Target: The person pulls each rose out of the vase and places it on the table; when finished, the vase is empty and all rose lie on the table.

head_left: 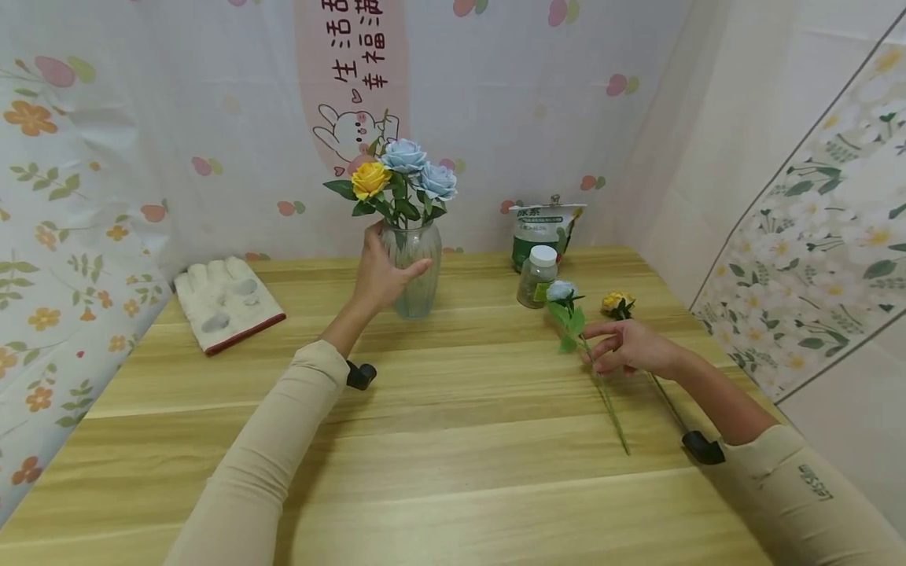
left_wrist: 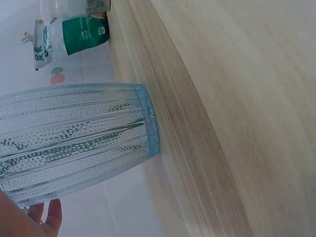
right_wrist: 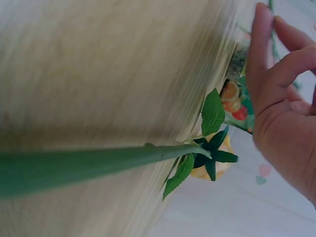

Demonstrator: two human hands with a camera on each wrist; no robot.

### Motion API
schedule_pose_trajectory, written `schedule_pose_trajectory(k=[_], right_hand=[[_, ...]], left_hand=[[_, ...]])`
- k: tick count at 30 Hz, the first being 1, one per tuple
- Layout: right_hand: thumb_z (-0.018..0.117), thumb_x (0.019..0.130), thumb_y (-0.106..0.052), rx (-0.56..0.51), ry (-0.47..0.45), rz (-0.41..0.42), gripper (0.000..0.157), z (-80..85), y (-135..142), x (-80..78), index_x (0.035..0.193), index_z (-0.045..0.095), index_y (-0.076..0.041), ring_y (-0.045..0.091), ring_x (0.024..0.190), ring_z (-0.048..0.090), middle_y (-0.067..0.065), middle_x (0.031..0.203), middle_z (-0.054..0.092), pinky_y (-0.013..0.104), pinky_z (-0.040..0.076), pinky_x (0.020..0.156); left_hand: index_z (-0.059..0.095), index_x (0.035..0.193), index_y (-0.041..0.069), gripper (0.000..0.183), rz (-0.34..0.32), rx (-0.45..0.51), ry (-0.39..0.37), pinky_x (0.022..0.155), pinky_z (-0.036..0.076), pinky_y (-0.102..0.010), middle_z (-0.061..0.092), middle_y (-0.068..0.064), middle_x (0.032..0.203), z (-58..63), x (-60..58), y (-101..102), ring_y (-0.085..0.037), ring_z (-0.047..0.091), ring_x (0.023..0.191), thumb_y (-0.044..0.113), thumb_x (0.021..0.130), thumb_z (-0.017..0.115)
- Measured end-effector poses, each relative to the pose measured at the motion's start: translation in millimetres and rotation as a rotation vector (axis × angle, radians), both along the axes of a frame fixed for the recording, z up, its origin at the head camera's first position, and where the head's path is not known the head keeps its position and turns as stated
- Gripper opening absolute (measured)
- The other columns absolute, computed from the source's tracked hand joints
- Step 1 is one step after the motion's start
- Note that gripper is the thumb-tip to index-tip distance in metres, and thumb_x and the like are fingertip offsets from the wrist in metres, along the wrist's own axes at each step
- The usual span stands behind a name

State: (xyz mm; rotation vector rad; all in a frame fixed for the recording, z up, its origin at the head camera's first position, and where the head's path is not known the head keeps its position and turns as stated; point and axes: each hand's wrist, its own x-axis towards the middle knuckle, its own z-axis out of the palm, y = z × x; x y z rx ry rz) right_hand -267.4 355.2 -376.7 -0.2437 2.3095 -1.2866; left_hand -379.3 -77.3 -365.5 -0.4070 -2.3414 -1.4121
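A clear ribbed glass vase (head_left: pixel 418 275) stands on the table with a yellow rose (head_left: pixel 371 180) and two light-blue roses (head_left: pixel 403 156) in it. My left hand (head_left: pixel 382 271) grips the vase's upper side, thumb across the front; its far fingers are hidden behind the glass. On the right, my right hand (head_left: pixel 633 348) pinches the green stem of another light-blue rose (head_left: pixel 562 291) between thumb and fingertips. Beneath that hand a second yellow rose (head_left: pixel 618 303) lies on the table, its stem (right_wrist: pixel 98 165) running close under the wrist camera.
A white-capped jar (head_left: pixel 538 277) and a green-and-white pouch (head_left: pixel 545 232) stand at the back right, just beyond the blue rose. A white work glove (head_left: pixel 226 303) with a red cuff lies at the back left. Patterned curtains (head_left: pixel 241 141) hang behind the wooden table (head_left: pixel 439 472).
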Motion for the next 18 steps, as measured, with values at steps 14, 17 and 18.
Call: schedule_pose_trajectory(k=[14, 17, 18], right_hand=[[0.065, 0.089, 0.002, 0.037, -0.030, -0.027, 0.063, -3.5, 3.3, -2.0, 0.144, 0.036, 0.012, 0.021, 0.078, 0.071, 0.014, 0.104, 0.072, 0.024, 0.044, 0.046], [0.065, 0.090, 0.002, 0.053, -0.025, -0.027, 0.060, -5.5, 3.5, -3.1, 0.143, 0.039, 0.012, 0.022, 0.078, 0.071, 0.013, 0.103, 0.072, 0.025, 0.045, 0.047], [0.065, 0.090, 0.002, 0.056, -0.021, -0.023, 0.060, -6.2, 3.5, -3.2, 0.143, 0.039, 0.012, 0.022, 0.078, 0.071, 0.013, 0.103, 0.072, 0.025, 0.045, 0.047]], left_hand=[[0.019, 0.150, 0.007, 0.104, 0.002, -0.001, 0.013, 0.116, 0.026, -0.046, 0.031, -0.016, 0.151, 1.0, 1.6, -1.4, -0.029, 0.031, 0.142, 0.047, 0.078, 0.082], [0.019, 0.150, 0.006, 0.104, 0.005, -0.005, 0.006, 0.116, 0.026, -0.046, 0.031, -0.016, 0.151, 1.5, 2.2, -1.1, -0.030, 0.032, 0.142, 0.048, 0.078, 0.082], [0.019, 0.150, 0.006, 0.104, 0.004, -0.005, 0.004, 0.116, 0.026, -0.046, 0.031, -0.016, 0.151, 1.4, 2.0, -1.0, -0.030, 0.032, 0.142, 0.048, 0.078, 0.082]])
